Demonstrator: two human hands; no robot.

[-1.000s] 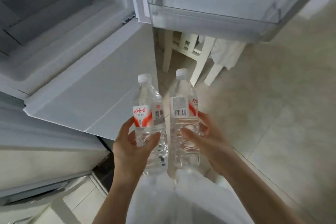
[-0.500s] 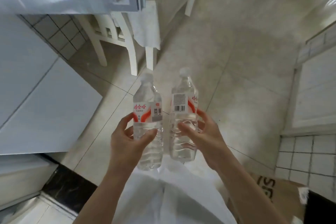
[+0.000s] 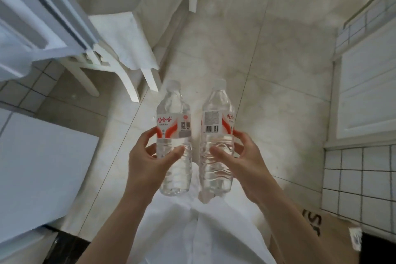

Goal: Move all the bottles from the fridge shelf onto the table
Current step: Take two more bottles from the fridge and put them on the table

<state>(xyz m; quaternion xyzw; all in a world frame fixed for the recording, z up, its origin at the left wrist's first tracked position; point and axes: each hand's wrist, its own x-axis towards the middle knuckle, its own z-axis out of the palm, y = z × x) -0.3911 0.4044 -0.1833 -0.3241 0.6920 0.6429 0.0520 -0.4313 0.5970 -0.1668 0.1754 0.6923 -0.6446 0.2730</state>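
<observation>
My left hand and right hand each grip a clear, full plastic water bottle mid-body beside the white chair, both likely heavy, slick and squeezable.

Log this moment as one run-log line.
left hand grips left bottle | right hand grips right bottle | both upright, above floor

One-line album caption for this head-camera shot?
Left hand and right hand each grip a water bottle above the tiled floor.

Single head-worn wide-angle view, looking steeply down, close over forearms, tiled floor below
</observation>
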